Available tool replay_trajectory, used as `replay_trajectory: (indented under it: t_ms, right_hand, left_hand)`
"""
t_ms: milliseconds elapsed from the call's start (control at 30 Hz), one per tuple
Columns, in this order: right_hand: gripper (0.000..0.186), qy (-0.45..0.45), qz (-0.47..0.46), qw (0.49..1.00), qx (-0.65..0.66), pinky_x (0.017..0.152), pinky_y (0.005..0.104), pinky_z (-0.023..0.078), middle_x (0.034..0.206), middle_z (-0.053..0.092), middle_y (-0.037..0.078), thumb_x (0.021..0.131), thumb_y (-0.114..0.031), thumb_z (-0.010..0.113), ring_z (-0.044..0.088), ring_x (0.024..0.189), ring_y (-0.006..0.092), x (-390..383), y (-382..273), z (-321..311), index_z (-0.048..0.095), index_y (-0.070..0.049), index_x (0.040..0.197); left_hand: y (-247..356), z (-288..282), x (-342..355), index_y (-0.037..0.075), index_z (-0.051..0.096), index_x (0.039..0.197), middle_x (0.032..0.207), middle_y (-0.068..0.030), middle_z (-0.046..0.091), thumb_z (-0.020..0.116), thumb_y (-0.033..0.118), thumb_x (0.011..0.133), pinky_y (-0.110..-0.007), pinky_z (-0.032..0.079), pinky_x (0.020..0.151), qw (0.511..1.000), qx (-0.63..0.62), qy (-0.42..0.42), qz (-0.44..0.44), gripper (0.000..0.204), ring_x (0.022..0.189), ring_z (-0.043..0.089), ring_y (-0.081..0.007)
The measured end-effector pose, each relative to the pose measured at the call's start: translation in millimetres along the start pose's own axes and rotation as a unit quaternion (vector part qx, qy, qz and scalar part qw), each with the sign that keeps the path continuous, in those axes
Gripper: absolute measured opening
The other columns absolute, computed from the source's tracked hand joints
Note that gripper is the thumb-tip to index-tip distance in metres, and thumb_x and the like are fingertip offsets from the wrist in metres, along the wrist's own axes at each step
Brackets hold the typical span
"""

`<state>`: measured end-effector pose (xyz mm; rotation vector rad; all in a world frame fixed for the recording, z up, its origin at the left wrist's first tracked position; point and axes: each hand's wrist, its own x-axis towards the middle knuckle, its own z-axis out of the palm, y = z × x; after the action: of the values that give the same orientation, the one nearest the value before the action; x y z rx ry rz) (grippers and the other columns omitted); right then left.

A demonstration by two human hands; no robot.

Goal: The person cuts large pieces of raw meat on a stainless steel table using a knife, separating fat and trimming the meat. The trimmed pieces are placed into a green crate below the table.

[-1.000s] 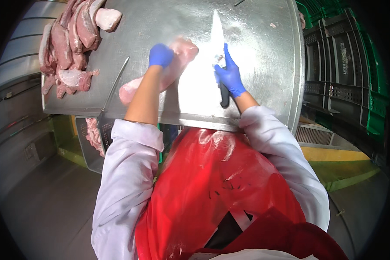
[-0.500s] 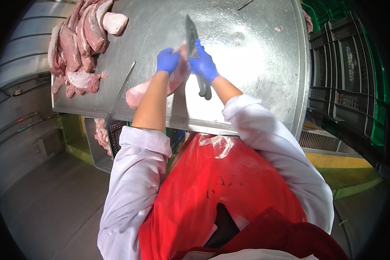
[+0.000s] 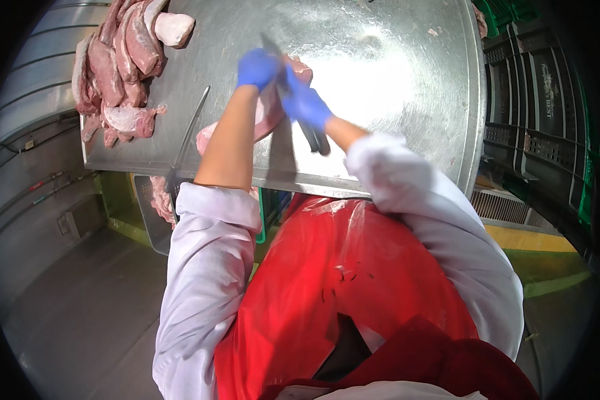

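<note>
A long piece of raw meat, pink with a pale fatty side, lies slantwise on the metal table. Both my hands wear blue gloves. My left hand is closed at the meat's far left side, seeming to grip it, though motion blurs the fingers. In my right hand is a knife; its dark handle points back toward me. The blurred blade reaches forward across the far part of the meat, close to my left hand. My left forearm hides some of the meat's near end.
Several meat pieces are heaped at the table's far left. A sharpening steel juts over the near edge. Below stands a grey bin with meat in it. Dark crates are at the right, beside green ones.
The knife and my right hand have moved left, and the blade has swung left toward my left hand. My left hand has shifted slightly forward. More of the meat's far end shows.
</note>
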<state>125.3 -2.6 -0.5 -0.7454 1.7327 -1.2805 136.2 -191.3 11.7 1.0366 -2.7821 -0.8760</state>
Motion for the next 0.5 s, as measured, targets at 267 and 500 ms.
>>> replay_trajectory:
  t_ms: [267, 500]
  right_hand:
    - [0.081, -0.009, 0.036, 0.997, 0.065, 0.064, 0.0398, 0.057, 0.085, 0.067, 0.026, 0.086, -0.011, 0.054, 0.069, 0.065, 0.0306, 29, -8, 2, 0.015, -0.001, 0.156]
    - [0.065, 0.057, -0.07, 0.996, -0.008, 0.072, 0.0463, 0.055, 0.088, 0.069, 0.023, 0.088, -0.012, 0.054, 0.069, 0.069, 0.0348, -64, 7, 60, 0.032, 0.003, 0.147]
  left_hand:
    - [34, -32, -1, 0.002, 0.07, 0.088, 0.072, -0.0023, 0.061, 0.061, 0.013, 0.088, -0.025, 0.041, 0.056, 0.948, -0.288, -0.131, -0.039, 0.014, 0.061, 0.052, -0.0093]
    - [14, -37, 18, 0.007, 0.065, 0.084, 0.071, 0.0015, 0.055, 0.064, 0.012, 0.089, -0.023, 0.039, 0.055, 0.972, -0.156, -0.16, 0.065, 0.007, 0.062, 0.049, -0.0071]
